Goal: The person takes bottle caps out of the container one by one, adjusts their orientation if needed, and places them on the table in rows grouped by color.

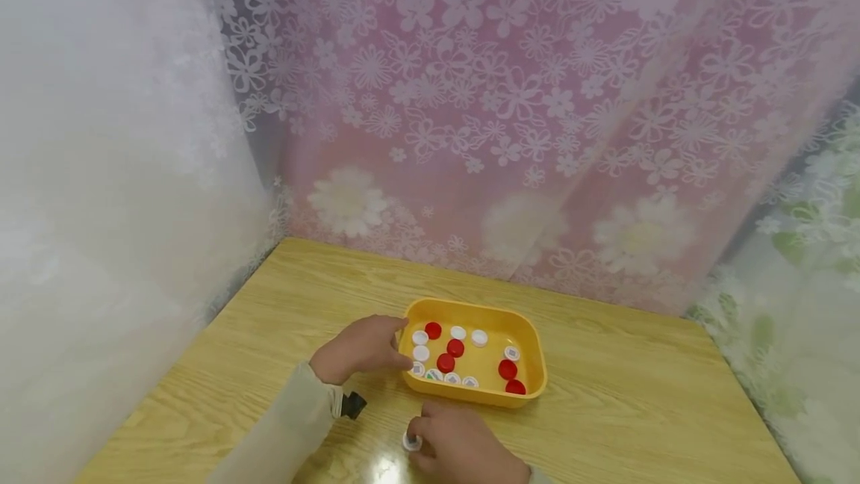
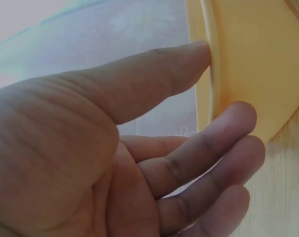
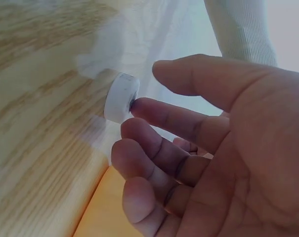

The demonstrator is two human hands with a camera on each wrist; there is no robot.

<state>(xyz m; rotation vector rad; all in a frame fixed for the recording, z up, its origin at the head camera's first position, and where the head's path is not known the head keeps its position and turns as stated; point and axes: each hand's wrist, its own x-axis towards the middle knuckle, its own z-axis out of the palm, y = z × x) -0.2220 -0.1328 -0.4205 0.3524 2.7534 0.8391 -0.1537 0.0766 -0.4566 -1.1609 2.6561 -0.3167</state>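
A yellow tray [image 1: 534, 353] sits on the wooden table and holds several red caps [image 1: 446, 362] and white caps [image 1: 479, 337]. My left hand [image 1: 396, 346] rests against the tray's left end. In the left wrist view its thumb [image 2: 189, 59] touches the tray rim [image 2: 214, 94] and its straight fingers [image 2: 233, 123] lie on the outer wall. My right hand [image 1: 419, 426] is in front of the tray, and its index fingertip [image 3: 139, 106] touches a white cap [image 3: 120, 98] lying on the table [image 3: 35, 123]. The thumb hovers above the cap without touching it.
The wooden table [image 1: 638, 394] extends to the right and left of the tray. Floral curtains [image 1: 504, 110] hang close behind it, and a white curtain [image 1: 101, 170] hangs at the left. A black strap fitting [image 1: 352, 404] shows at my left wrist.
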